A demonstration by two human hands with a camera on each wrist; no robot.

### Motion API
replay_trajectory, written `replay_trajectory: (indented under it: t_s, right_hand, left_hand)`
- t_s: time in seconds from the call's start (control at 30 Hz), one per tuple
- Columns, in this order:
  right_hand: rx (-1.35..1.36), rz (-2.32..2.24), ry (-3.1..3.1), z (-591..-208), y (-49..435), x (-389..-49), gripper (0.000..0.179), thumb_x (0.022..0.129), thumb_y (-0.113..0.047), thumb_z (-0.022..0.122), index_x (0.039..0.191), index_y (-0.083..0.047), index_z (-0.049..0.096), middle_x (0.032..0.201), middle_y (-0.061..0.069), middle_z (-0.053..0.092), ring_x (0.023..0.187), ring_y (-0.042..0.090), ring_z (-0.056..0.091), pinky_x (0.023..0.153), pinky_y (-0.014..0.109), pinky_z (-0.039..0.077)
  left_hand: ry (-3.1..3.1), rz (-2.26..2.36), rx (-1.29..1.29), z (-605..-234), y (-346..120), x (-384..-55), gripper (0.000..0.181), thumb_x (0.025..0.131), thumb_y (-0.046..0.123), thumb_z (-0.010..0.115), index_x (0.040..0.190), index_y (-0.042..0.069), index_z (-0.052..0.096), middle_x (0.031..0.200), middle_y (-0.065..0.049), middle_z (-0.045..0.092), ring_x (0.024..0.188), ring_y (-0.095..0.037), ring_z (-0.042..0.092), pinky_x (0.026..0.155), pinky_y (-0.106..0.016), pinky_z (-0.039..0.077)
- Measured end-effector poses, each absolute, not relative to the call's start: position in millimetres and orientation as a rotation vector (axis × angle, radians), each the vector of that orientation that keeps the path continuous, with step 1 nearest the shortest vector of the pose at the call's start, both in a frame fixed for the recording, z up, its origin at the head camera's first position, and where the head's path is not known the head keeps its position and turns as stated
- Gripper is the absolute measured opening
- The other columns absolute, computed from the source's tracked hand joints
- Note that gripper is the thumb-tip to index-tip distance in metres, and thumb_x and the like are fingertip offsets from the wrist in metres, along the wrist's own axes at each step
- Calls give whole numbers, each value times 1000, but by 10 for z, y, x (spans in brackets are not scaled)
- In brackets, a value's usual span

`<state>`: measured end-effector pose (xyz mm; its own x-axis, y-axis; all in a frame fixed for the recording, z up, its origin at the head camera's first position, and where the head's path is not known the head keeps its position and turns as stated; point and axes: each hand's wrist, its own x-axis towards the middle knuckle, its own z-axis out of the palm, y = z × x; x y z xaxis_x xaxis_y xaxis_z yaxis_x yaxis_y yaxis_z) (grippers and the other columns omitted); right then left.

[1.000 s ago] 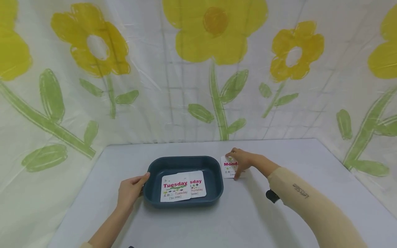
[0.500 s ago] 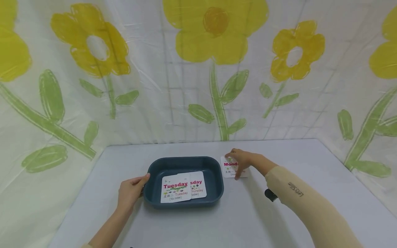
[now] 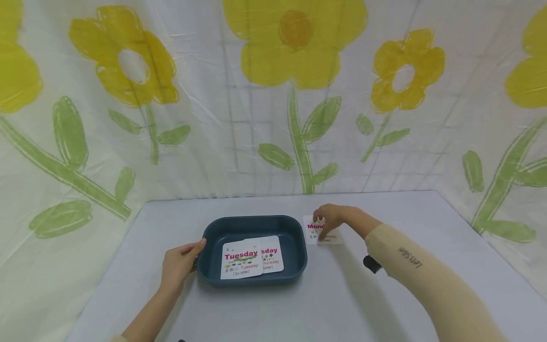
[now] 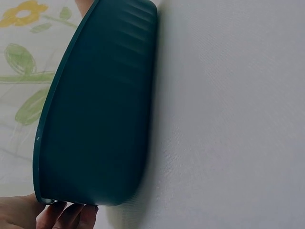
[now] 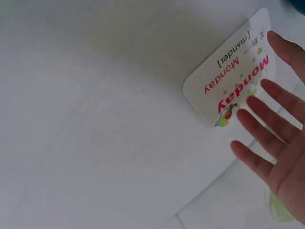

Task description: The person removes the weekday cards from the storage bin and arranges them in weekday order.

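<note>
My left hand (image 3: 177, 266) grips the left end of a dark teal plastic tray (image 3: 252, 217), thumb at the rim and fingers against the outside wall. In the tray lies a Tuesday card (image 3: 242, 273), partly covering a Thursday card (image 3: 274, 255). My right hand (image 3: 334, 217) is over a Monday card (image 3: 332, 240) lying flat on the table just right of the tray. Its thumb and fingers are spread apart in the right wrist view, the fingertips (image 5: 242, 114) overlapping the edge of the Monday card. Nothing is pinched between them.
A white table (image 3: 273, 313) carries the tray and cards. Behind it hangs a white curtain (image 3: 201, 161) with yellow flowers, meeting the table's back edge. A small black device (image 3: 372, 264) sits at the right wrist.
My right hand has shifted slightly left over the Monday card, its thumb moving in and uncovering more of the card's lower right. The left hand and tray stay put.
</note>
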<state>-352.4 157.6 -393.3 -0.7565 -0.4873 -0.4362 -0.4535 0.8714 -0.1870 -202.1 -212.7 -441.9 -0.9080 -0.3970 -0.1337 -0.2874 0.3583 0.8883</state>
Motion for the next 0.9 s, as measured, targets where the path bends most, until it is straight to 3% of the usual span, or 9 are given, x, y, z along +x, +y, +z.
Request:
replay_trajectory:
  t_s: [0.1,0.2,0.43,0.9]
  right_hand:
    - [-640,-50,2517,-3840,1574,-3504,38,75,-32,76,104,-10,63,101,6,59,94,22,53,83,42,47]
    - [-557,-37,2466,-3758,1577,-3473,32,79,-32,72,101,-11,64,98,3,59,91,20,55,81,42,49]
    - [-426,-60,2389,-3678,1602,-3389,33,81,-30,70,107,-11,60,100,2,58,91,20,57,76,39,52]
    - [-508,-28,2377,-3476,1471,-3318,28,82,-30,70,102,-13,61,98,2,60,91,21,59,78,39,52]
  left_hand:
    - [-2490,-1613,645,-4427,-2129,-2031,66,81,54,63,112,-4,63,116,-23,60,83,-20,62,60,-21,53]
    - [-2492,-1611,634,-4445,-2143,-2039,65,82,54,61,112,-3,63,116,-23,60,83,-21,62,62,-22,53]
    - [-2518,-1619,626,-4420,-2133,-2009,57,87,47,59,113,-3,62,117,-24,60,79,-15,62,67,-24,54]
    - [-2530,-1602,623,-4429,-2136,-1997,57,87,47,58,114,-4,62,115,-24,60,77,-14,58,65,-23,53]
